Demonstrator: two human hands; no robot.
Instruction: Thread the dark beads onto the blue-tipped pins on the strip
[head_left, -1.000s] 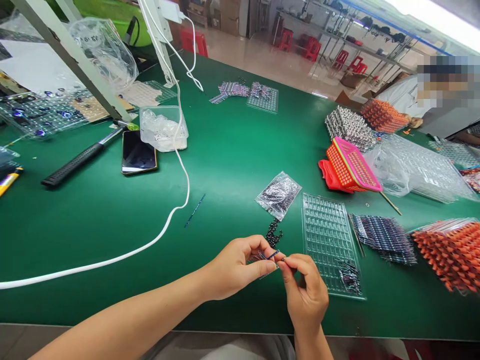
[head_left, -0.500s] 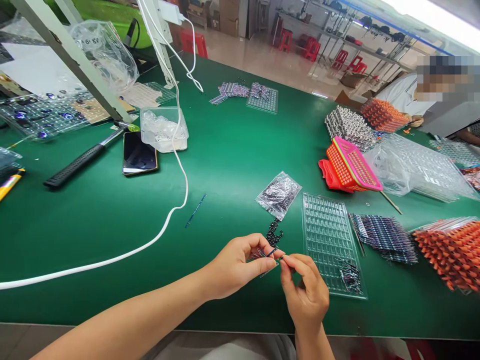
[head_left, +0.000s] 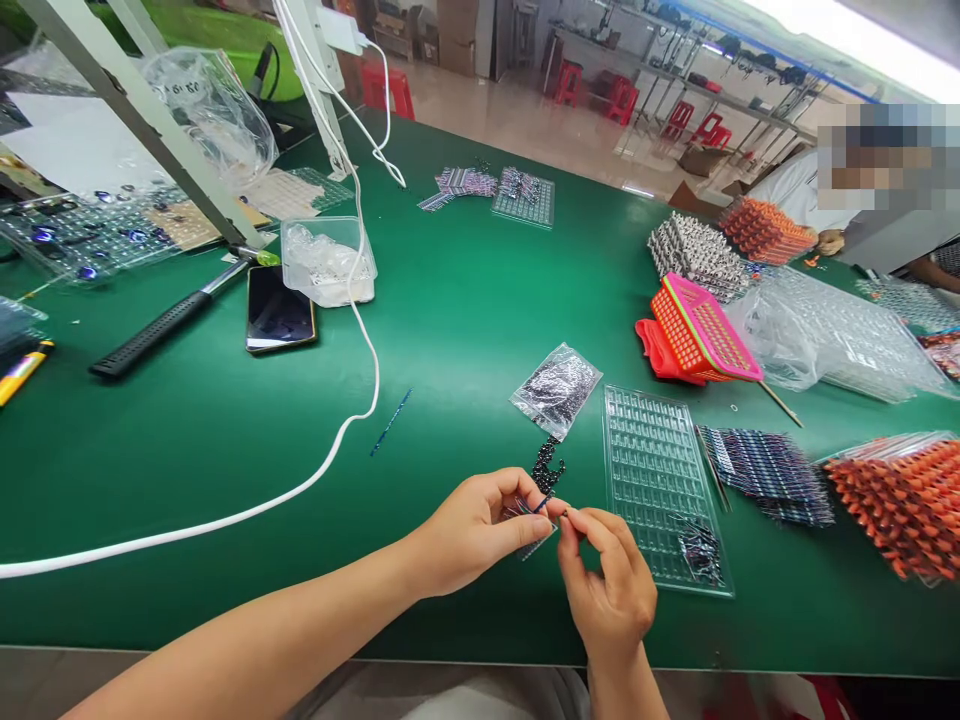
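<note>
My left hand (head_left: 487,530) is closed around a small bunch of thin dark-blue strips (head_left: 534,548), some poking out below its fingers. One blue strip is pinched at the thumb and fingertip. Close beside it, my right hand (head_left: 609,580) pinches a tiny dark bead (head_left: 565,514) between thumb and forefinger, near the strip's end. Loose black beads (head_left: 547,465) lie just beyond my left hand, spilling from the mouth of a clear plastic bag (head_left: 559,390) of beads. Right of my hands lies a clear ribbed tray (head_left: 652,470) with thin dark pieces (head_left: 700,550) in its near corner.
A row of blue strips (head_left: 769,475) and stacked orange pieces (head_left: 900,505) lie to the right, below a pink basket (head_left: 712,330). A white cable (head_left: 330,450) crosses the left side, near a phone (head_left: 281,308), plastic tub (head_left: 330,260) and hammer (head_left: 154,335). A co-worker (head_left: 795,195) sits far right.
My right hand has shifted very slightly left, with its fingertips still pinched. The strips under my left hand have tilted a little. Otherwise things look the same.
</note>
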